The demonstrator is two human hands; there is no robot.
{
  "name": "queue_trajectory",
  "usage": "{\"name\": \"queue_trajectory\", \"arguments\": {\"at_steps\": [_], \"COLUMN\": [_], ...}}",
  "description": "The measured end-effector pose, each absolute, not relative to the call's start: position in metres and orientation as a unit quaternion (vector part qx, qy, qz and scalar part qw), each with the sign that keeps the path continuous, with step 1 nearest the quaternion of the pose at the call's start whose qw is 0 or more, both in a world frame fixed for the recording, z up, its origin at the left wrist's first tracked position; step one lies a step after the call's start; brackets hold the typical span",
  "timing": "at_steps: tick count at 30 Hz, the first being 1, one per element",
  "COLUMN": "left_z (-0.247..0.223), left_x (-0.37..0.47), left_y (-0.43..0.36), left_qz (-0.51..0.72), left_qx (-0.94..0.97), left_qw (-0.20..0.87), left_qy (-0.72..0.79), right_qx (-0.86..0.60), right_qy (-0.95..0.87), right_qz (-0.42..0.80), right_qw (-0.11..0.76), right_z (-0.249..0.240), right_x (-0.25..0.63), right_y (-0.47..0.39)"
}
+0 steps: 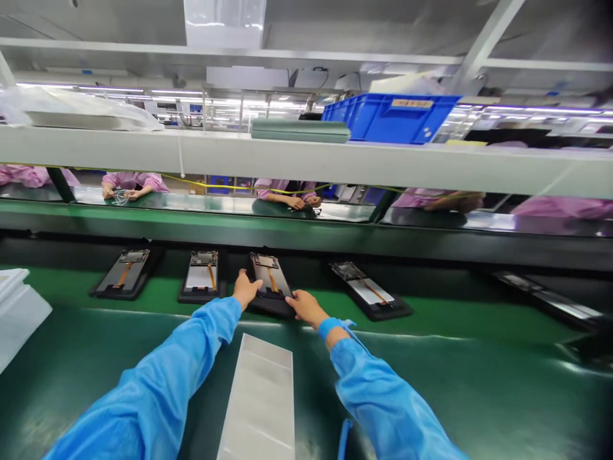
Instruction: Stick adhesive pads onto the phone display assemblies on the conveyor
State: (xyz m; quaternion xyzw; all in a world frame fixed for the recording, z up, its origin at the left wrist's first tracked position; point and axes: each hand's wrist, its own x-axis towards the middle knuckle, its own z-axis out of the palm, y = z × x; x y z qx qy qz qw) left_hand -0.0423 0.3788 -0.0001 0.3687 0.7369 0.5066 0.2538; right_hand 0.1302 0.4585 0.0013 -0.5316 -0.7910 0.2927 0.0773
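An opened phone (271,273), its circuit board and orange ribbon cable exposed, lies in a black tray (271,306) on the green strip ahead of me. My left hand (246,290) has closed on the tray's left side, thumb over the edge. At the near right corner, my right hand (309,307) pinches the same tray between thumb and fingers. The undersides of both hands' grips are hidden. Between my forearms, a long pale grey panel (263,396) lies on the green bench top. A blue wrist strap (332,327) circles my right wrist.
More opened phones in black trays lie along the strip: two at left (123,275) (202,276), others at right (366,287) (550,297). White sheets (22,313) rest at far left. Above runs a shelf (201,150) with a blue bin (390,118). Co-workers' pink sleeves (153,182) show beyond.
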Motion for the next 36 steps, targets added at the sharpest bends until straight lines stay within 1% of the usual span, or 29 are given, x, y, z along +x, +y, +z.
{"name": "queue_trajectory", "arguments": {"at_steps": [2,4,8,10,12,14,16,18,19,22,23,24,25,27,29,33,36], "left_z": [0.018,0.034,0.050,0.043,0.026,0.000,-0.025,-0.042,-0.046,-0.039,-0.034,-0.029,-0.026,-0.024,-0.027,-0.035,-0.036], "left_x": [-0.050,-0.053,-0.055,-0.057,-0.061,-0.065,-0.068,-0.069,-0.068,-0.056,-0.047,-0.036,-0.022,0.009,0.038,0.068,0.069], "left_y": [0.338,0.281,0.133,0.062,0.003,-0.038,-0.065,-0.081,-0.085,-0.082,-0.076,-0.068,-0.060,-0.041,-0.027,-0.016,-0.017], "left_qz": [0.537,0.563,0.595,0.603,0.598,0.587,0.575,0.540,0.504,0.354,0.312,0.279,0.248,0.185,0.131,0.100,0.108], "left_qx": [0.361,0.360,0.361,0.331,0.282,0.233,0.210,0.246,0.286,0.419,0.473,0.538,0.610,0.739,0.799,0.802,0.793], "left_qw": [0.268,0.275,0.310,0.355,0.380,0.380,0.367,0.317,0.267,0.046,-0.010,-0.043,-0.053,-0.028,-0.001,0.013,0.016], "left_qy": [0.714,0.691,0.648,0.633,0.647,0.676,0.701,0.740,0.770,0.835,0.824,0.794,0.750,0.647,0.587,0.589,0.600], "right_qx": [-0.514,-0.481,-0.336,-0.297,-0.291,-0.286,-0.279,-0.295,-0.316,-0.402,-0.420,-0.429,-0.428,-0.410,-0.397,-0.395,-0.397], "right_qy": [-0.791,-0.795,-0.794,-0.787,-0.796,-0.814,-0.827,-0.830,-0.833,-0.830,-0.828,-0.825,-0.825,-0.832,-0.844,-0.871,-0.876], "right_qz": [0.318,0.350,0.474,0.510,0.502,0.479,0.464,0.446,0.426,0.340,0.317,0.304,0.300,0.302,0.288,0.214,0.193], "right_qw": [0.094,0.121,0.177,0.178,0.171,0.159,0.153,0.156,0.160,0.183,0.195,0.206,0.215,0.222,0.218,0.196,0.192], "right_z": [0.016,0.030,0.044,0.041,0.033,0.023,0.014,0.010,0.009,0.009,0.008,0.005,0.001,-0.012,-0.026,-0.042,-0.043], "right_x": [0.139,0.152,0.174,0.176,0.173,0.171,0.178,0.199,0.212,0.248,0.255,0.257,0.255,0.240,0.221,0.198,0.195], "right_y": [0.417,0.362,0.225,0.157,0.100,0.061,0.043,0.043,0.048,0.073,0.082,0.090,0.097,0.108,0.114,0.116,0.113]}}
